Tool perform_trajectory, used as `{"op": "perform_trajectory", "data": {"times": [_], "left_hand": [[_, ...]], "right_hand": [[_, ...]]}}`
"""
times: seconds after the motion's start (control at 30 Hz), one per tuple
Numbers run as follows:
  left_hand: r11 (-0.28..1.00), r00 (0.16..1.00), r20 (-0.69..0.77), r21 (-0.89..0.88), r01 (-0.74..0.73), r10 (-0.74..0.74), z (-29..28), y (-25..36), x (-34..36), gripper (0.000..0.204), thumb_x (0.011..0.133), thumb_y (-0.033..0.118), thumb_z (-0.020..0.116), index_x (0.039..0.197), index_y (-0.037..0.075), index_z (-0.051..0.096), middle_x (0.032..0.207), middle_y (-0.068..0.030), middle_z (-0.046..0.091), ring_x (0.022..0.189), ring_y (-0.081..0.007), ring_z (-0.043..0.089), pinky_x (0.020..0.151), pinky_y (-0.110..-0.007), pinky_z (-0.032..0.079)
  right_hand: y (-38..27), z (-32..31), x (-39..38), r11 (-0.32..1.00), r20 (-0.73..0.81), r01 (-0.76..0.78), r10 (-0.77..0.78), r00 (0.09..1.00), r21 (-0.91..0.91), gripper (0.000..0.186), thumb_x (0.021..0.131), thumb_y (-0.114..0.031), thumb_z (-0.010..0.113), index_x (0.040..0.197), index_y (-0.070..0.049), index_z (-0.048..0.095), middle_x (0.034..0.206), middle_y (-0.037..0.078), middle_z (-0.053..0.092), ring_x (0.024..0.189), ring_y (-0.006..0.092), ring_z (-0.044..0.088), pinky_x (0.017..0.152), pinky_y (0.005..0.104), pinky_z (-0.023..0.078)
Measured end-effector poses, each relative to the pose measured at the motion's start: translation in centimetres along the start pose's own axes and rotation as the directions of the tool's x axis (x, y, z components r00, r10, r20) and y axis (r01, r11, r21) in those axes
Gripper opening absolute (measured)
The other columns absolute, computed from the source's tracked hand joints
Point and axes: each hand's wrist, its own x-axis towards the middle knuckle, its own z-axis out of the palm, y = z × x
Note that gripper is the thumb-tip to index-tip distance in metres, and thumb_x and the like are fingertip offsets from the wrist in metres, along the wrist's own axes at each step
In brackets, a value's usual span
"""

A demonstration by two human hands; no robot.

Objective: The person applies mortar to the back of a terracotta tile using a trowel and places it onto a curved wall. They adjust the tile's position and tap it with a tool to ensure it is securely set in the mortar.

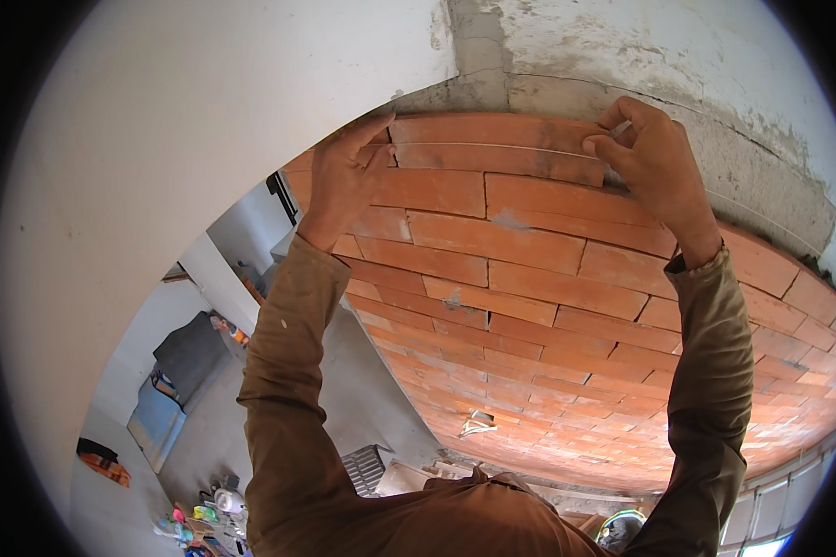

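My left hand is raised to the top course of an orange brick wall, close to a joint between two bricks. Its thumb and fingers stand apart, with the fingertips at the upper brick edge. A long brick lies in the top course between my hands. At its right end, my right hand is closed in a pinch, with a small pale thing showing between thumb and fingers, too small to name. A thin white string runs across the brick's face toward both hands.
A white slanted surface hangs close at the left, and a grey concrete beam runs above the bricks. Wires poke from an opening low in the wall. Below left are a blue panel, assorted items and a grey grille.
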Motion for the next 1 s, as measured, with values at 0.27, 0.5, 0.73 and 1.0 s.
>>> {"op": "perform_trajectory", "data": {"times": [0.27,0.5,0.73,1.0], "left_hand": [[0.986,0.998,0.067,0.164,-0.014,0.003,-0.4,0.6,0.3,0.042,0.082,0.007,0.075,0.123,0.01,0.07,0.114,-0.0116,0.061,0.108,-0.0276,0.055,0.094,-0.038,0.045],[0.955,0.991,0.089,0.271,-0.121,0.1,-0.9,0.7,0.4,0.048,0.077,0.018,0.082,0.124,0.011,0.069,0.12,-0.0088,0.063,0.112,-0.0279,0.054,0.098,-0.041,0.042],[0.963,0.986,0.144,0.242,-0.118,0.084,-0.9,0.1,0.8,0.054,0.075,0.018,0.082,0.126,0.01,0.067,0.125,-0.0068,0.063,0.115,-0.0283,0.055,0.101,-0.041,0.042],[0.949,0.971,0.192,0.255,-0.187,0.14,-1.0,-0.9,1.2,0.062,0.07,0.016,0.085,0.128,0.007,0.064,0.129,-0.0083,0.064,0.123,-0.0291,0.054,0.105,-0.042,0.041]], "right_hand": [[-0.3,0.3,0.1,0.998,-0.018,0.046,-0.047,0.999,-0.049,0.026,0.082,-0.021,0.072,0.081,0.002,0.061,0.068,0.016,0.06,0.059,0.0276,0.057,0.059,0.0407,0.045],[-0.8,0.2,0.3,0.989,-0.007,0.081,-0.083,0.997,-0.125,0.026,0.081,-0.022,0.071,0.079,0.003,0.061,0.07,0.017,0.062,0.063,0.0301,0.06,0.063,0.0419,0.047],[0.1,0.6,0.6,0.984,-0.007,0.111,-0.113,0.994,-0.143,0.026,0.082,-0.023,0.071,0.078,0.001,0.061,0.069,0.014,0.062,0.062,0.0286,0.06,0.062,0.0409,0.048],[-0.3,0.4,0.5,0.99,0.021,0.09,-0.088,0.996,-0.107,0.023,0.082,-0.022,0.071,0.081,0.0,0.063,0.07,0.015,0.063,0.064,0.0301,0.062,0.063,0.0419,0.049]]}}
